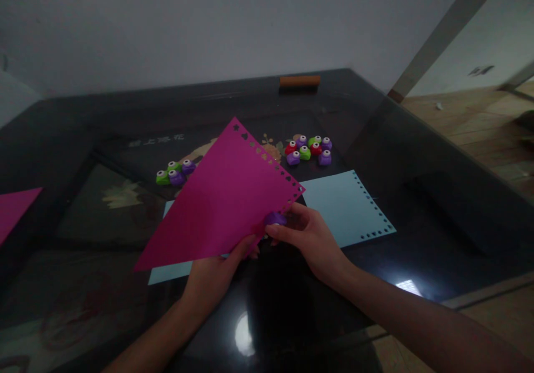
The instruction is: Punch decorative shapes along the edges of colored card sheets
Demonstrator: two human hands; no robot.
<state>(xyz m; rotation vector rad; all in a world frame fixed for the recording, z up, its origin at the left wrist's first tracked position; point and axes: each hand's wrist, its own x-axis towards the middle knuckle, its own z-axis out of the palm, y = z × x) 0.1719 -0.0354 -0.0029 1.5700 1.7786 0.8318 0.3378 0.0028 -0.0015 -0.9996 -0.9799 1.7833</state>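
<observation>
A magenta sheet of paper (225, 195) is held tilted above the table, with a row of small cut-out shapes along its upper right edge. My left hand (221, 270) pinches its lower edge, thumb on top. In my right hand (311, 234) is a purple craft punch (275, 219), gripped between thumb and fingers at the sheet's right-hand edge. Part of the punch is hidden by the thumb. Under the magenta sheet lies light blue paper (171, 273), mostly covered. To the right rests another light blue sheet (340, 203) with holes along two edges.
Several green and purple punches (177, 177) sit left of the sheet. Several red, green and purple ones (305, 152) stand behind it to the right. An orange-brown cylinder (299, 81) lies at the dark glossy table's (417, 184) far edge. More magenta paper (16, 209) is at the left.
</observation>
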